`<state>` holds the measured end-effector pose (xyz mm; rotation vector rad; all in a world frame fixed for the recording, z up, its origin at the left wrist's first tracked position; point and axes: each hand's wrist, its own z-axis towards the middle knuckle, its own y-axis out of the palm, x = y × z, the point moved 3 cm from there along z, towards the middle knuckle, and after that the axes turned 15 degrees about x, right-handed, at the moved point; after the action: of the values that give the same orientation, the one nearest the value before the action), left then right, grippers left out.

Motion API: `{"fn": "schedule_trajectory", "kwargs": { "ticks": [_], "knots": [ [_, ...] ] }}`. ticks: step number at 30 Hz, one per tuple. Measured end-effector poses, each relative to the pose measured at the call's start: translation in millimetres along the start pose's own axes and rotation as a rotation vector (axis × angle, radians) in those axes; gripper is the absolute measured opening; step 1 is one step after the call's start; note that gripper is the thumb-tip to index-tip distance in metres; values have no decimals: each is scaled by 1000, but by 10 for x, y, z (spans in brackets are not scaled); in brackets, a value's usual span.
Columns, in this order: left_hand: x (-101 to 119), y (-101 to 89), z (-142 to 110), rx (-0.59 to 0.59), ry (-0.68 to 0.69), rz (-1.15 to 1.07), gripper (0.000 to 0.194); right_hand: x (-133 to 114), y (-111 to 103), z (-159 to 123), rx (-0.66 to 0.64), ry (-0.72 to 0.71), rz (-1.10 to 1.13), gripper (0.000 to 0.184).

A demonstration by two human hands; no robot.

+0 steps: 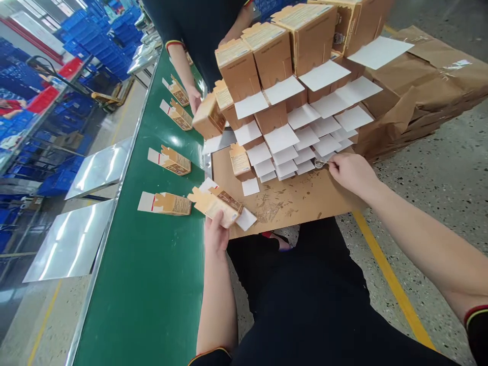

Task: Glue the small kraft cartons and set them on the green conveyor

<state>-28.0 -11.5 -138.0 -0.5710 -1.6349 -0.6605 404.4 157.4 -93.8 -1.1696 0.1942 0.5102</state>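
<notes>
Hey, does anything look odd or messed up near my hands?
Yes: the flat brown cardboard sheet has a scatter of small dark marks, in front of the stacked tan cardboard cartons, between your left hand and right hand. They stand out against its plain brown; scuffs, stains or loose bits, I can't tell.

We have bright, even light, with pale glare toward the green bench's [152,284] right edge and white streaks on the metal sheets [72,241] beyond its left edge. Past these, our blue crates [86,33] look soft and tilted.
</notes>
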Motion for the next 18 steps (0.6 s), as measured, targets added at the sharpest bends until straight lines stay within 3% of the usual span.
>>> {"fn": "schedule_trajectory", "kwargs": {
  "ticks": [4, 8, 13, 15, 18],
  "knots": [
    [-131, 209, -298, 6, 13, -18, 94, 41, 6, 11, -12, -18, 0, 29],
    [-269, 236, -354, 48, 55, 96, 100, -190, 20, -514, 27, 30, 225, 19],
    [-308, 207, -416, 68, 131, 196, 105, -1030, 467, -1415, -37, -114, 558, 29],
    [-292, 237, -436, 63, 159, 208, 102, -1270, 697, -1561, -36, -152, 559, 31],
    [-263, 287, -456, 72, 190, 220, 99, -1401, 945, -1587, -39, -225, 473, 34]
  ]
}}
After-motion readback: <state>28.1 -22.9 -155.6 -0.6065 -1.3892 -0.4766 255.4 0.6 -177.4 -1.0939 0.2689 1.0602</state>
